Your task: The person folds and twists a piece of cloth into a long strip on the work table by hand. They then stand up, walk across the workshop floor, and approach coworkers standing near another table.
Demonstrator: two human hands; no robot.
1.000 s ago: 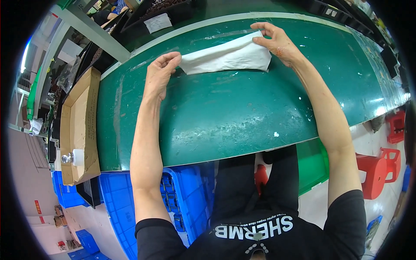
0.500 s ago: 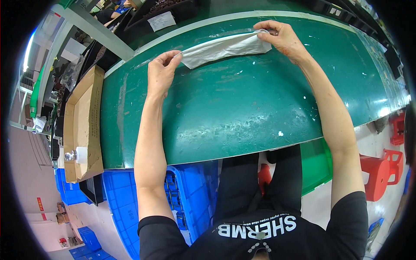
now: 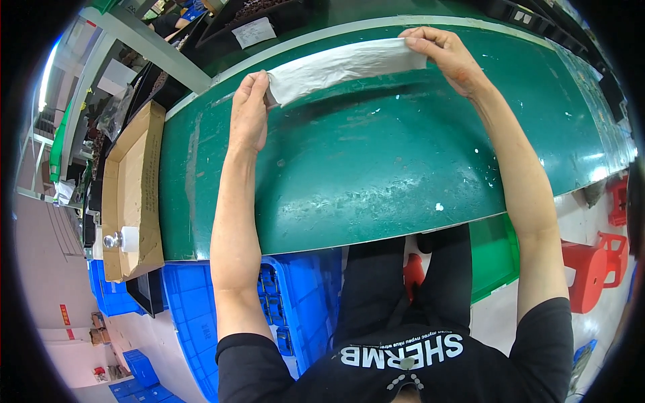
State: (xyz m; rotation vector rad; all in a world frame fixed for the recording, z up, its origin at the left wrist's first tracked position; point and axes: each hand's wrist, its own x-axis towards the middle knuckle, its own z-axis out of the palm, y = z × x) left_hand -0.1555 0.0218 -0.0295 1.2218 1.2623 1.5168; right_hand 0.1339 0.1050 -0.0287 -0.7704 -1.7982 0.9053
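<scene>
A long white cloth is stretched between my two hands above the far part of the green tabletop. My left hand pinches its left end between thumb and fingers. At the right end, my right hand grips the upper corner, fingers closed. The cloth hangs as a flat, slightly creased band, and its lower edge casts a dark shadow on the table.
An open cardboard box stands at the table's left edge, with a white bottle with a clear top by it. Blue crates sit below on the left. Red stools are at right. A grey metal post rises at the far left.
The cloth has been lifted slightly and turned so more of its face shows, drawn flatter. My left hand has rotated upright, and my right hand has shifted slightly right.
</scene>
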